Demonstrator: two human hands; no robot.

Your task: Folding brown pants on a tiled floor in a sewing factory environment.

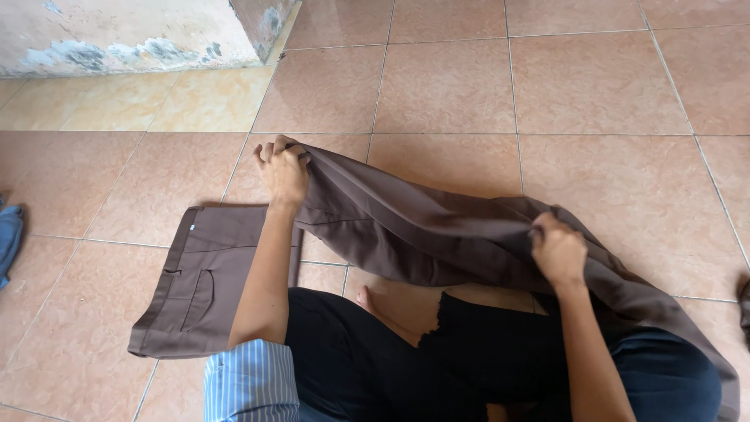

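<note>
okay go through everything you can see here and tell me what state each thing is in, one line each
Brown trousers: waist end flat on the floor, leg part lifted and draped.
Left hand: closed, gripping the trouser fabric.
Right hand: closed, pinching the fabric.
Back pocket: flat, facing up.
Tiled floor: bare.
Blue item: at left edge, mostly cut off.

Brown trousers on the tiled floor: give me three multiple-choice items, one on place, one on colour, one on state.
1. Where does the waistband lie?
A. flat on the floor
B. on a chair
C. over a shoulder

2. What colour are the trousers?
A. white
B. brown
C. red

3. How do the hands hold the fabric?
A. both pinch it, raised
B. both rest open
C. one only

Answers: 1 A, it lies flat on the tiles. 2 B, brown cloth throughout. 3 A, left hand and right hand each grip lifted fabric.
</note>
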